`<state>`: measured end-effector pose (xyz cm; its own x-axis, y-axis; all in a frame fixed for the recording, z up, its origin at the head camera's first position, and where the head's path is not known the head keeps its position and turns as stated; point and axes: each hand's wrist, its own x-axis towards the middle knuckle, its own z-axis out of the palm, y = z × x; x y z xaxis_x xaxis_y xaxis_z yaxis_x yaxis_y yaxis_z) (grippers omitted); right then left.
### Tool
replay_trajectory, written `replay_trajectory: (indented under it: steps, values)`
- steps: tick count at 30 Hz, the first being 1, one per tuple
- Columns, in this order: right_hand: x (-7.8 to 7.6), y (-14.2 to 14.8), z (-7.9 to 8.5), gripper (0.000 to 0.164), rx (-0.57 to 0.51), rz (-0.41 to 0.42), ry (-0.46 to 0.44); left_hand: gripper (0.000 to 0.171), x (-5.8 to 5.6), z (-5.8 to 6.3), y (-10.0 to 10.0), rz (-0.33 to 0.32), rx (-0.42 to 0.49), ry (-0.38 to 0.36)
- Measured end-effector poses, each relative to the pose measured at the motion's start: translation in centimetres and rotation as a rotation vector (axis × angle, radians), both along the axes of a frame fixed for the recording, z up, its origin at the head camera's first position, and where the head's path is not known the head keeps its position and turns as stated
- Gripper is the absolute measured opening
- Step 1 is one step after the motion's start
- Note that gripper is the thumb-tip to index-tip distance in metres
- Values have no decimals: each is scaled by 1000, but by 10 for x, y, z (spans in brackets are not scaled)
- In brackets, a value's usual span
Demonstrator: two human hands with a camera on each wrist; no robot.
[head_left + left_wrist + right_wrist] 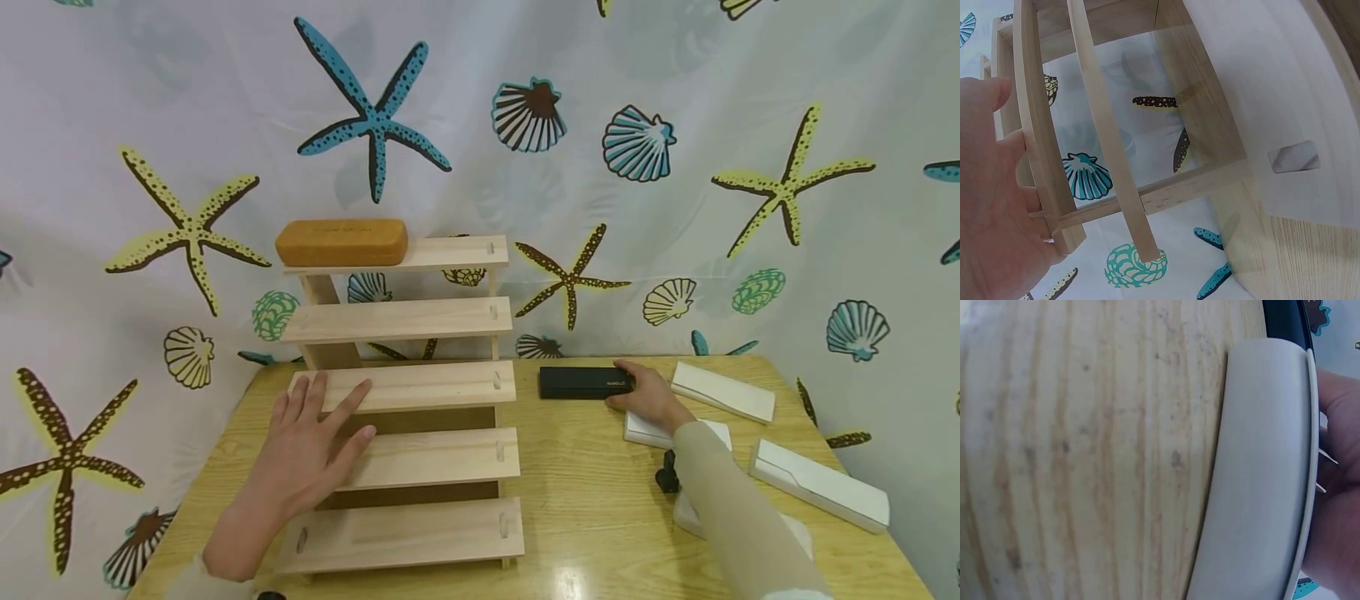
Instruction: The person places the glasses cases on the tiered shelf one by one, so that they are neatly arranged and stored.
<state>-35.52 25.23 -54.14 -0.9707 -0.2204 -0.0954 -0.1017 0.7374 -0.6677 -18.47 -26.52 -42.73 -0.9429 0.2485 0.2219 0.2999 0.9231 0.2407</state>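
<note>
My left hand (pixel 300 450) lies with its fingers spread on the left part of a tiered wooden rack (pixel 442 458), fingertips on the middle shelf. In the left wrist view, the left hand (pixel 991 194) is against the rack's side frame (pixel 1047 150). To the right of the rack, my right hand (pixel 651 393) pinches the right end of a black glasses case (pixel 573 382), thumb on the near side and fingers at the far side. The right wrist view shows this hand (pixel 1341 500) behind a white case (pixel 1260 469), with the dark case (pixel 1286 322) partly visible beyond.
A tan-brown case (pixel 341 243) sits on the rack's top shelf, left side. Around my right forearm on the wooden table (pixel 577 508) lie several pale cases: a cream case (pixel 723 392), a white case (pixel 821 486) and one partly hidden white case (pixel 643 429). A patterned curtain (pixel 480 192) hangs behind.
</note>
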Motion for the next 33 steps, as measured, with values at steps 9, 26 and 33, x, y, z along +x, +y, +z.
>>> replay_trajectory:
  steps: [9,26,33]
  values:
    - [2,-1,2,90,-21,-16,-35,62,1,1,1,9,-1,-8]
    - [5,3,19,86,-21,-12,-34,63,1,1,0,7,-3,-6]
    - [8,6,41,83,-37,26,48,63,1,-1,0,5,-4,-4]
